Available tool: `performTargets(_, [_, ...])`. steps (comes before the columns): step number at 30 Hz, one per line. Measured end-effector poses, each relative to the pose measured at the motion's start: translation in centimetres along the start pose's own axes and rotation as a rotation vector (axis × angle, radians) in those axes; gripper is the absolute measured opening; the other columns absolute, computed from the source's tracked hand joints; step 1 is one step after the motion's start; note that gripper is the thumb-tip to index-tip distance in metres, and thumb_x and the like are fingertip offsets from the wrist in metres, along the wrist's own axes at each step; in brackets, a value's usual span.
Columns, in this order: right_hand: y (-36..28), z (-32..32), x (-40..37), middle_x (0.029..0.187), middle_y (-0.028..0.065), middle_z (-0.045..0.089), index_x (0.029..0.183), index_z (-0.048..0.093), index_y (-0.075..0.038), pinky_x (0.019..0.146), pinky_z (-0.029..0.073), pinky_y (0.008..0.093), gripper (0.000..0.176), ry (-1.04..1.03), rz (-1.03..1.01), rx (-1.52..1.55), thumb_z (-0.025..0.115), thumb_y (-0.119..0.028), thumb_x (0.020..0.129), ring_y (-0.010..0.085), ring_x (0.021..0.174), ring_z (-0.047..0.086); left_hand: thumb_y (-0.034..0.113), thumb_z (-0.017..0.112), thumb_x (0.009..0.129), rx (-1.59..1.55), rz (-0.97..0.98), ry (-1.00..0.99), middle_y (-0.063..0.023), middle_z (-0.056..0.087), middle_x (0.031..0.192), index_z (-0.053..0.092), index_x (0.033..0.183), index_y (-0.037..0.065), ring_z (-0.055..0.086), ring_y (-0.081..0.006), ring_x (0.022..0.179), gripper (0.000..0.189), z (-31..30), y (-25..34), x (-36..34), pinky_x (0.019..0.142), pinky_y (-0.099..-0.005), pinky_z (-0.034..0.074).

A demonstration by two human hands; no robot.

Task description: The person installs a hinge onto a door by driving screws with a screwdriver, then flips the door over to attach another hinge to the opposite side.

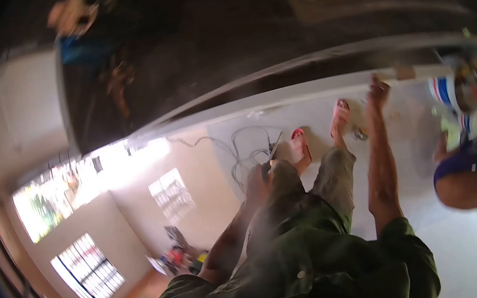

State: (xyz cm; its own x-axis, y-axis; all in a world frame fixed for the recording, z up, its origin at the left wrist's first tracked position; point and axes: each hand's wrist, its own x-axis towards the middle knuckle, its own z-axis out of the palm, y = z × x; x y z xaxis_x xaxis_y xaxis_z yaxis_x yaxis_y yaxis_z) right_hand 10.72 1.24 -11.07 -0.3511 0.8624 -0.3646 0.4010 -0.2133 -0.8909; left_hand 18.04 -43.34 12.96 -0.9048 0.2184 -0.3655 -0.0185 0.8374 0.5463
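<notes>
My left hand [259, 181], low beside my left thigh, is closed around a dark-handled tool [266, 170]. A thin, narrow part [275, 145] seems to stick out of it; its exact kind is too blurred to tell. My right hand [379, 93] is raised on an outstretched arm to the long white ledge [315, 88]. Its index finger points up against the ledge's edge, and the other fingers are curled. Whatever those curled fingers may hold is hidden. A brownish patch [404, 72] shows on the ledge just right of this hand.
Loose black cables [238, 149] lie on the floor [404, 151] left of my sandalled feet [300, 144]. At the right a person [465, 179] bends near a white bucket [443, 89] with blue and red bands. A dark surface [224, 42] extends beyond the ledge. Barred windows [89, 271] are at left.
</notes>
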Motion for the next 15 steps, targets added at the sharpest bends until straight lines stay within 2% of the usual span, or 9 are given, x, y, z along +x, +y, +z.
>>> performTargets(1, [-0.2, 0.2, 1.0, 0.083, 0.0091, 0.061, 0.093, 0.057, 0.000, 0.064, 0.048, 0.0365, 0.035, 0.105, -0.119, -0.314, 0.067, -0.033, 0.090, 0.0189, 0.075, 0.058, 0.017, 0.063, 0.085, -0.009, -0.063, 0.022, -0.0233, 0.058, 0.088, 0.054, 0.099, 0.002, 0.057, -0.0447, 0.084, 0.023, -0.8, -1.1, -1.8, 0.073, -0.0528, 0.045])
performTargets(3, [0.3, -0.4, 1.7, 0.075, 0.0049, 0.058, 0.085, 0.060, 0.000, 0.054, 0.042, 0.0300, 0.024, -0.122, -0.077, 0.084, 0.065, -0.023, 0.092, 0.0124, 0.065, 0.053, 0.015, 0.061, 0.084, -0.004, -0.194, 0.040, -0.0227, 0.059, 0.089, 0.055, 0.099, 0.002, 0.058, -0.0440, 0.086, 0.021, -1.7, -2.5, -4.7, 0.074, -0.0522, 0.045])
performTargets(7, [-1.5, -0.6, 0.6, 0.058, 0.0051, 0.053, 0.077, 0.060, -0.002, 0.033, 0.030, 0.0291, 0.043, -0.045, -0.014, 0.101, 0.070, -0.042, 0.087, 0.0143, 0.037, 0.041, 0.014, 0.060, 0.083, 0.017, -0.406, 0.046, -0.0208, 0.061, 0.091, 0.058, 0.102, 0.003, 0.060, -0.0416, 0.088, 0.022, 0.3, -5.9, -10.0, 0.075, -0.0509, 0.046])
performTargets(8, [-1.7, -0.7, -0.1, 0.056, 0.0051, 0.052, 0.073, 0.059, -0.003, 0.034, 0.031, 0.0293, 0.047, -0.011, 0.028, 0.044, 0.068, -0.047, 0.087, 0.0149, 0.038, 0.042, 0.017, 0.062, 0.083, 0.030, -0.382, 0.090, -0.0190, 0.062, 0.088, 0.063, 0.099, 0.004, 0.061, -0.0392, 0.088, 0.021, 1.0, -5.8, -11.5, 0.075, -0.0507, 0.047])
performTargets(9, [-1.8, -0.5, -0.5, 0.054, 0.0052, 0.051, 0.068, 0.057, -0.004, 0.034, 0.032, 0.0295, 0.052, 0.028, 0.068, -0.011, 0.066, -0.051, 0.088, 0.0154, 0.039, 0.043, 0.018, 0.062, 0.083, 0.028, -0.476, 0.043, -0.0185, 0.063, 0.088, 0.065, 0.097, 0.004, 0.062, -0.0382, 0.087, 0.020, 1.3, -5.3, -12.3, 0.075, -0.0501, 0.047])
performTargets(11, [0.7, -0.9, -1.1, 0.052, 0.0059, 0.050, 0.060, 0.052, -0.006, 0.034, 0.032, 0.0306, 0.056, 0.059, 0.069, -0.494, 0.060, -0.054, 0.090, 0.0166, 0.038, 0.042, 0.019, 0.063, 0.083, -0.001, -0.641, -0.085, -0.0176, 0.064, 0.088, 0.068, 0.094, 0.005, 0.063, -0.0362, 0.086, 0.019, 2.2, -3.6, -13.4, 0.075, -0.0489, 0.048])
performTargets(12, [4.9, -1.7, -0.8, 0.052, 0.0062, 0.050, 0.058, 0.050, -0.008, 0.035, 0.034, 0.0312, 0.055, -0.051, -0.235, -0.651, 0.058, -0.052, 0.091, 0.0170, 0.038, 0.044, 0.025, 0.067, 0.082, 0.082, -0.552, -0.199, -0.0171, 0.066, 0.090, 0.070, 0.089, 0.004, 0.064, -0.0344, 0.085, 0.023, 1.9, -2.7, -13.5, 0.074, -0.0453, 0.050])
performTargets(13, [10.5, -2.3, 0.1, 0.051, 0.0065, 0.050, 0.056, 0.047, -0.009, 0.035, 0.035, 0.0319, 0.055, -0.167, -0.546, -0.792, 0.056, -0.049, 0.092, 0.0174, 0.039, 0.046, 0.027, 0.068, 0.082, -0.037, -0.577, -0.154, -0.0169, 0.067, 0.091, 0.070, 0.089, 0.004, 0.065, -0.0336, 0.085, 0.024, 1.9, -1.9, -14.0, 0.074, -0.0439, 0.051])
performTargets(15, [5.5, -2.1, -7.6, 0.058, 0.0070, 0.054, 0.072, 0.051, -0.008, 0.036, 0.036, 0.0302, 0.029, -0.561, 0.034, -0.594, 0.054, -0.032, 0.089, 0.0164, 0.042, 0.047, 0.031, 0.071, 0.080, -0.270, -0.624, -0.052, -0.0164, 0.068, 0.092, 0.071, 0.090, 0.004, 0.066, -0.0320, 0.084, 0.028, 2.0, -0.2, -15.5, 0.074, -0.0412, 0.051])
